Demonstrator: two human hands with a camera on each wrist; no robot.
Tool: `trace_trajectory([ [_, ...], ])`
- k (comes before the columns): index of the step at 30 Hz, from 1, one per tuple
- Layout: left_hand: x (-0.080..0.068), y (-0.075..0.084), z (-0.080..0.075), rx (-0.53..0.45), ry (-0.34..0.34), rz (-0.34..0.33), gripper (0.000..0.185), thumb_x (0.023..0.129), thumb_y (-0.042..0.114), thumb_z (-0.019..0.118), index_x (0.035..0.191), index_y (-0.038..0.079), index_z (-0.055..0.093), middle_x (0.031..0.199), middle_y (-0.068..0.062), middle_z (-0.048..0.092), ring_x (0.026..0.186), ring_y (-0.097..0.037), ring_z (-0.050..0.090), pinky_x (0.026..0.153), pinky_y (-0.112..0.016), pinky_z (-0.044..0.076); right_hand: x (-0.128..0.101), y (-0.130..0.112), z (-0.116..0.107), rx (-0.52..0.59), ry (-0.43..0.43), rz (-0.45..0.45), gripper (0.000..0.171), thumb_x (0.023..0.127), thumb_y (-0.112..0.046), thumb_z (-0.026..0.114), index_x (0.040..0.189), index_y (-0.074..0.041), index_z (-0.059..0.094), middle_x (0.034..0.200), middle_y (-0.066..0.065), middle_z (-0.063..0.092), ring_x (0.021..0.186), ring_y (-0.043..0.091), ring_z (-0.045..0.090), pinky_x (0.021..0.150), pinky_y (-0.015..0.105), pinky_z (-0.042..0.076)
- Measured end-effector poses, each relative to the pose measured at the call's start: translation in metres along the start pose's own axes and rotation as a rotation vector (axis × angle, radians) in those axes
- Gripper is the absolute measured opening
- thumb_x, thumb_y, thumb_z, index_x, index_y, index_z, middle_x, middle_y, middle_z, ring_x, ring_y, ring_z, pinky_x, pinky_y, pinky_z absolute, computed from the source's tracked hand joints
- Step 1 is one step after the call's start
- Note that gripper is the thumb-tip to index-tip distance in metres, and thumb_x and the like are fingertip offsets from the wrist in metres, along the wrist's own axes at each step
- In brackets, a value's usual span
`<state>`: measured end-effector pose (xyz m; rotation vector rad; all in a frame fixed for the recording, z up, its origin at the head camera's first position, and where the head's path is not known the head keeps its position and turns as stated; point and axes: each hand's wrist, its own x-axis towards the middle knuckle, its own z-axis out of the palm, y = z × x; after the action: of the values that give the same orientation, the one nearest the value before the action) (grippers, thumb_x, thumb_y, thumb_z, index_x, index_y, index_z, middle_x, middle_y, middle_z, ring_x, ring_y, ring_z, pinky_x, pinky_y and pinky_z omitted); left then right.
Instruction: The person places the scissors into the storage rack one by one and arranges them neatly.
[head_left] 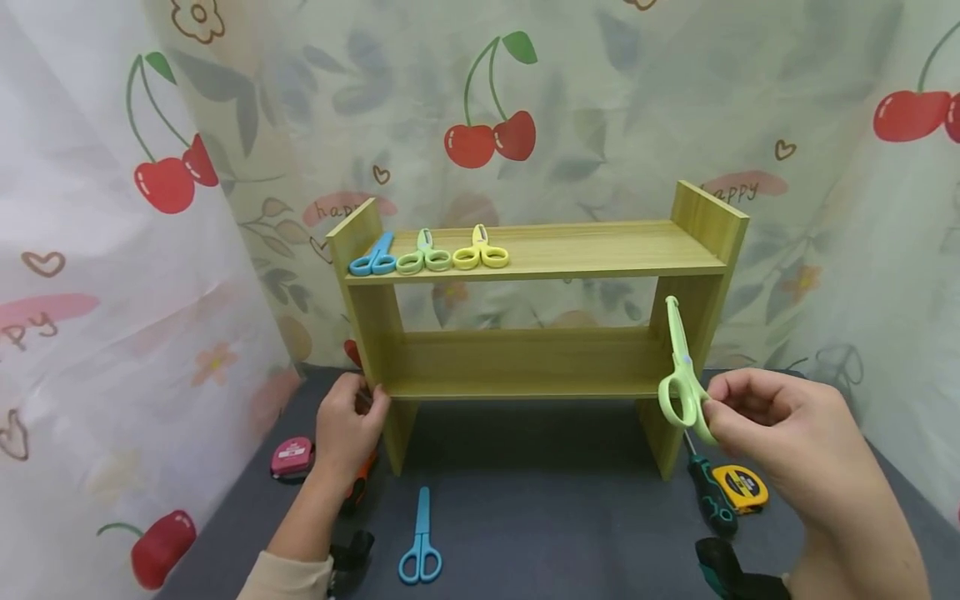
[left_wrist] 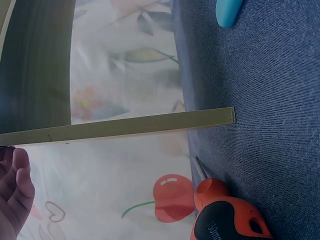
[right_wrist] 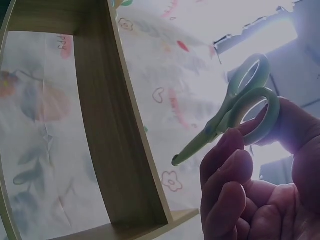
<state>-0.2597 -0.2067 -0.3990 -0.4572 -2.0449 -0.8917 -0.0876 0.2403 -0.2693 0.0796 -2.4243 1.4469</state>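
My right hand pinches the handle of a light green pair of scissors, blades pointing up, in front of the right post of the wooden shelf; the same green scissors show in the right wrist view between my fingers. My left hand grips the shelf's left post at the lower board. On the top board lie blue scissors, green scissors and yellow scissors. Another blue pair of scissors lies on the dark mat in front.
A pink tape measure lies left, an orange-handled screwdriver beside my left wrist. A green screwdriver and yellow tape measure lie right. Cherry-print curtains close in the sides and back.
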Motion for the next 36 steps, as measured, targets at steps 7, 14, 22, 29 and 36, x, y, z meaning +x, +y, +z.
trace_trajectory([
  [7,-0.003,0.000,0.001,-0.001,0.015,0.001,0.009,0.090,0.007,0.069,0.091,0.004,0.060,0.081,-0.009,0.058,0.065,-0.021,0.058,0.057,-0.030,0.051,0.021,-0.010,-0.003,0.017,0.008,-0.060,0.004,0.096,-0.012,0.068,0.094,-0.009,0.071,0.072,0.002,0.065,0.064,0.018,0.060,0.062,0.026,0.047],
  [14,-0.001,0.000,0.002,-0.011,0.021,0.015,0.009,0.090,0.007,0.069,0.091,0.004,0.060,0.080,-0.008,0.057,0.065,-0.016,0.056,0.056,-0.029,0.050,0.040,-0.018,-0.010,0.073,0.005,-0.070,0.004,0.095,-0.010,0.069,0.093,-0.010,0.073,0.075,-0.003,0.067,0.065,0.016,0.060,0.064,0.023,0.049],
  [22,0.000,0.000,0.001,-0.020,0.018,0.013,0.008,0.091,0.007,0.068,0.091,0.004,0.060,0.081,-0.008,0.057,0.065,-0.014,0.055,0.057,-0.028,0.051,0.059,-0.030,-0.017,0.086,0.009,-0.080,0.008,0.094,-0.008,0.068,0.091,-0.013,0.073,0.071,-0.004,0.066,0.061,0.016,0.060,0.063,0.023,0.049],
  [29,0.000,-0.001,0.000,-0.007,0.013,0.006,0.008,0.091,0.007,0.068,0.091,0.005,0.060,0.081,-0.008,0.057,0.065,-0.015,0.055,0.057,-0.029,0.051,0.077,-0.045,-0.018,0.073,0.008,-0.060,0.009,0.093,-0.010,0.065,0.089,-0.013,0.073,0.068,-0.004,0.063,0.059,0.015,0.057,0.059,0.025,0.046],
  [36,0.000,-0.002,0.000,-0.004,0.002,0.006,0.008,0.090,0.007,0.068,0.091,0.005,0.060,0.081,-0.007,0.057,0.065,-0.014,0.055,0.057,-0.029,0.051,0.096,-0.057,-0.012,-0.017,0.019,-0.042,0.020,0.094,-0.016,0.065,0.106,0.001,0.067,0.079,-0.008,0.064,0.064,0.015,0.058,0.063,0.026,0.050],
])
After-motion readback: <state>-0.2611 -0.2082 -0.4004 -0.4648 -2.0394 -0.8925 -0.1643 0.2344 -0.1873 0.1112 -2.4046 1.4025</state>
